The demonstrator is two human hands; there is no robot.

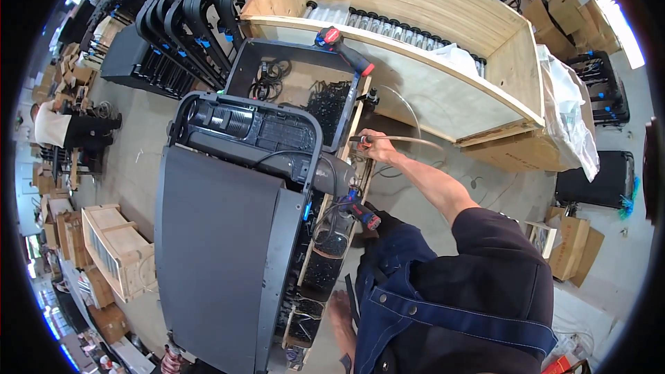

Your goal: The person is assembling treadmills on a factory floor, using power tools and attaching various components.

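My right hand [373, 147] is closed around a clear hose [422, 142] close to its dark end fitting [361, 139], beside the narrow wooden rack. My left hand [340, 308] hangs low beside the parts bins; its fingers are too unclear to read. Left of the rack lies a treadmill [215, 249] with a wide dark deck and an open motor housing [249, 125]. A blue and red cordless driver [360, 212] rests on the rack below my right hand. Another red and black cordless driver [344, 50] lies across the corner of a dark tray [239, 62].
Black screws [327, 105] and coiled cables [269, 79] lie in the tray. Behind it stands a large wooden crate [415, 52] holding a row of rollers. Dark curved frames [180, 21] stand upper left. A co-worker [66, 125] stands far left. Small-parts bins [322, 270] line the rack.
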